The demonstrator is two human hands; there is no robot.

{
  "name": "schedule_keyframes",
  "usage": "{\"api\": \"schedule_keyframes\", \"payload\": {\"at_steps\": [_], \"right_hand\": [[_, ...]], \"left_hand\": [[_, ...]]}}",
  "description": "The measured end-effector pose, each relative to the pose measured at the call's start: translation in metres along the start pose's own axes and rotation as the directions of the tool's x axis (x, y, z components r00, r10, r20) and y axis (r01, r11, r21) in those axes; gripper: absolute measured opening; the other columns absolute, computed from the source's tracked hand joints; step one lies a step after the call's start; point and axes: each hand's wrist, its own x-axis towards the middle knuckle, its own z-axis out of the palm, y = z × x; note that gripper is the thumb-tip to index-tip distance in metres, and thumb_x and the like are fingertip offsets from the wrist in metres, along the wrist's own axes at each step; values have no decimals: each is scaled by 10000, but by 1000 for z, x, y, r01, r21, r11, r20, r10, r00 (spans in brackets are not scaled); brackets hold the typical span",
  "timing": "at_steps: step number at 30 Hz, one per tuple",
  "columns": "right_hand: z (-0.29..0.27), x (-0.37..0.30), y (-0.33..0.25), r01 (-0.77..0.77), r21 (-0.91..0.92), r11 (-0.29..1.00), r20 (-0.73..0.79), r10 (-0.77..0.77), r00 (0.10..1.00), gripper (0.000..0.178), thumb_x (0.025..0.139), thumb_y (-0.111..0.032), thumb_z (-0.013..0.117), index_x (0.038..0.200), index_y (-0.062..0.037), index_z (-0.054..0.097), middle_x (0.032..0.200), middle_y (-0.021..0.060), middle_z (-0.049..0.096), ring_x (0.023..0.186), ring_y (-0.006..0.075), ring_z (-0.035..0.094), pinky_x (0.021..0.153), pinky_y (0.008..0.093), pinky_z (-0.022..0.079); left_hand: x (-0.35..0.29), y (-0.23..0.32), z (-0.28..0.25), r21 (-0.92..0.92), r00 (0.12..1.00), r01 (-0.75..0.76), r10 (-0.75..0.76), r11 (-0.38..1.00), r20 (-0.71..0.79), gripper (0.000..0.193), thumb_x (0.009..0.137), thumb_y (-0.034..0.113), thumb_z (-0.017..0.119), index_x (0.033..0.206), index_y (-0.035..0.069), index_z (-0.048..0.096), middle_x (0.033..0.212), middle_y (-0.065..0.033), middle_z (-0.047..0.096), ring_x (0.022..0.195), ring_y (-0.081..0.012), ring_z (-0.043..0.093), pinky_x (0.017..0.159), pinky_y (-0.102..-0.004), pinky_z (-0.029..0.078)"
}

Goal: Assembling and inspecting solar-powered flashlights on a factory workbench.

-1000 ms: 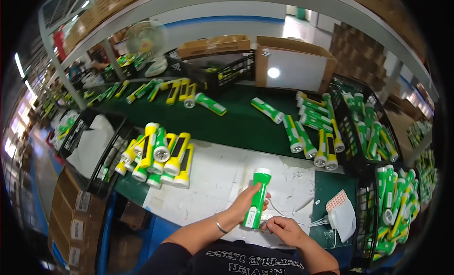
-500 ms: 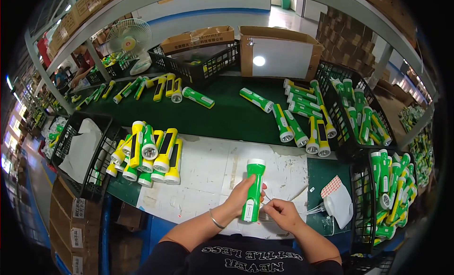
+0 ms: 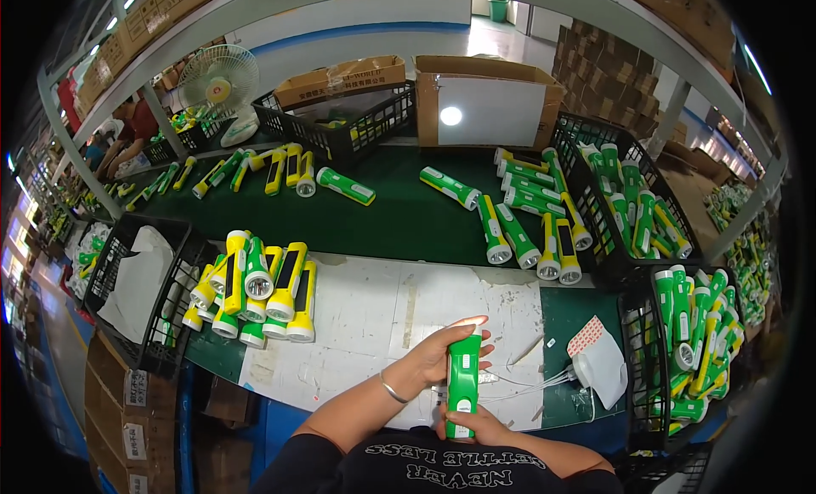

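A green flashlight [image 3: 463, 371] with a white head end and a white switch patch stands roughly upright over the workbench, close to my body. My left hand [image 3: 435, 351] is wrapped round its upper end, with fingertips showing on the far right side. A pinkish-white glow shows at the head beside my left thumb. Low down, my right hand [image 3: 483, 423] grips the tail end. Thin white cables [image 3: 531, 382] run from behind the flashlight to a white device [image 3: 599, 366] with a red-patterned sheet. Whether a cable touches the flashlight is hidden.
A pile of green and yellow flashlights [image 3: 255, 290] lies left on the white board [image 3: 365, 324]. More flashlights [image 3: 527, 188] lie across the green belt [image 3: 340, 226]. Black crates [image 3: 646, 358] of flashlights stand right; another black crate [image 3: 136, 277] stands left. A cardboard box [image 3: 489, 103] stands behind.
My left hand has moved up to the flashlight's head, and the flashlight sits lower. My right hand has gone from the cables to the tail end. The whole view has shifted slightly.
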Motion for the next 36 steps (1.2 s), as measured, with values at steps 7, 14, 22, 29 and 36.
{"api": "schedule_keyframes", "payload": {"at_steps": [7, 14, 22, 29, 36], "right_hand": [[-5, 3, 10, 18, -322, 947, -219, -93, 971, 233, 848, -258, 581, 940, -48, 542, 755, 43, 613, 705, 100, 555, 586, 232, 435], [-11, 6, 17, 73, -445, 893, -261, -207, 943, 230, 825, -283, 599, 795, -55, 615, 721, 2, 612, 597, 90, 515, 537, 223, 398], [-4, 1, 6, -11, -392, 920, -229, -85, 970, 254, 835, -321, 575, 783, -75, 616, 694, -23, 595, 550, 59, 461, 460, 208, 337], [-6, 2, 11, 23, -365, 931, -175, -92, 980, 247, 841, -311, 567, 782, -76, 616, 693, -26, 588, 553, 59, 462, 458, 204, 331], [-3, 1, 7, -1, -305, 952, -191, -60, 980, 228, 849, -305, 559, 804, -85, 601, 705, -20, 592, 541, 48, 462, 437, 195, 312]], "left_hand": [[4, 0, 9, 363, 975, 26, 55, 931, -213, 476, 789, 141, 638, 1218, 47, 455, 1056, -107, 541, 1022, -205, 541, 781, -303, 476], [9, 2, 11, 245, 985, 110, -73, 963, -156, 507, 811, 161, 609, 1261, 43, 408, 1148, -138, 489, 1096, -225, 501, 778, -353, 479], [5, -5, 3, 184, 991, 47, -23, 982, -131, 508, 832, 218, 591, 1268, 52, 390, 1189, -144, 453, 1146, -245, 459, 831, -414, 464], [4, -4, -7, 143, 998, 53, -50, 988, -26, 479, 853, 220, 527, 1279, 54, 386, 1198, -148, 434, 1138, -263, 435, 944, -485, 391], [-2, -13, 0, 131, 996, 0, 12, 991, -94, 459, 885, 240, 503, 1283, 68, 351, 1186, -151, 477, 1151, -262, 451, 881, -428, 441]]}}
